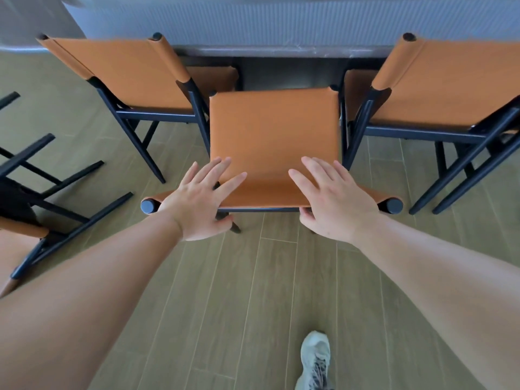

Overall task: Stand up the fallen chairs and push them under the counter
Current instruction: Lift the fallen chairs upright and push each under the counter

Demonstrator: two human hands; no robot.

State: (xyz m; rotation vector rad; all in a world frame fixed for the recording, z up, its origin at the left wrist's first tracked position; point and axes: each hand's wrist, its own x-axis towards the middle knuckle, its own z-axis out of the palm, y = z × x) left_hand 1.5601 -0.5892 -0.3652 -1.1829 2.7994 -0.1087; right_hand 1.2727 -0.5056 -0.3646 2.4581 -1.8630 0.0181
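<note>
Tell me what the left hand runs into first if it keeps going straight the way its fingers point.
The left hand, at the backrest top, points forward over the middle chair's orange seat; beyond it likely the counter edge, though depth is unclear.

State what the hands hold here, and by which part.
Both hands, left hand and right hand, rest on the middle chair at its backrest top edge, fingers straight, thumbs underneath.

Middle chair [274, 136] upright at center, facing counter [281, 23]; fallen chair [31, 192] lies at left edge.
</note>
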